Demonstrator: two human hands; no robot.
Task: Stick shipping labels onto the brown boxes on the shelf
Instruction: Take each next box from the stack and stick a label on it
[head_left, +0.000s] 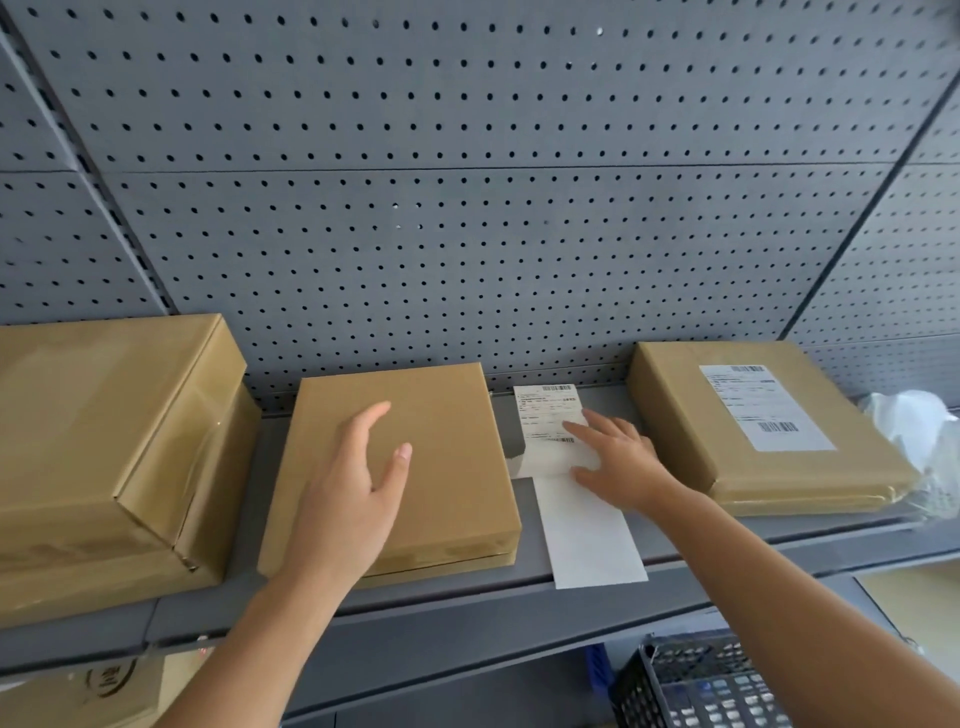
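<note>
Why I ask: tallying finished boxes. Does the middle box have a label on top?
No, the middle box shows bare brown cardboard; the label lies beside it.

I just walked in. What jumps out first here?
Two bare hands reach over a grey shelf: the left hand above the middle box, the right hand flat on a label strip lying beside it. The right box already wears a label; the middle box and left box show none.
</note>
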